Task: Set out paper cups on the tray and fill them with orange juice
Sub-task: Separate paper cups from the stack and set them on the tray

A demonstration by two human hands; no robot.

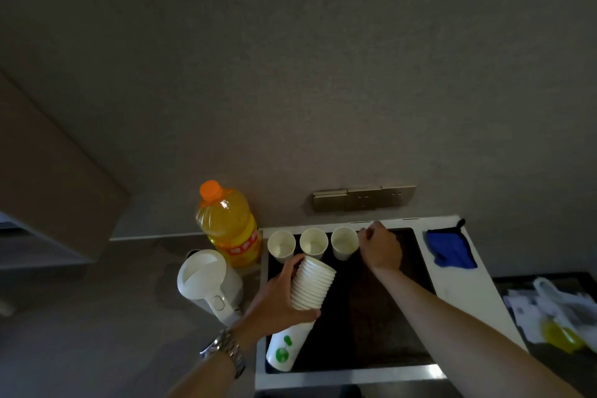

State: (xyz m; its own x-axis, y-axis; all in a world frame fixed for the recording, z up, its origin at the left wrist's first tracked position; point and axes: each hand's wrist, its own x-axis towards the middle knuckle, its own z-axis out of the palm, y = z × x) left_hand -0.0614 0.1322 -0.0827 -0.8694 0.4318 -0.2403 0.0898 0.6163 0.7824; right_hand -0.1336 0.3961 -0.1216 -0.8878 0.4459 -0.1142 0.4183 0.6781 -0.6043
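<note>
Three empty white paper cups stand in a row along the far edge of the dark tray (pixel 374 326): the left cup (pixel 281 245), the middle cup (pixel 312 242) and the right cup (pixel 344 242). My right hand (pixel 381 249) is at the right cup's right side, with curled fingers pinching its rim. Over the tray's left side, my left hand (pixel 277 297) grips a tilted stack of paper cups (pixel 311 287); the stack's lower end has a green print. The orange juice bottle (pixel 231 229), capped, stands left of the tray.
A white kettle (pixel 210 284) sits on the counter left of the tray, in front of the bottle. On the white surface to the right lies a blue cloth (pixel 450 249). Plastic bags (pixel 559 310) are at the far right. The wall rises just behind the tray.
</note>
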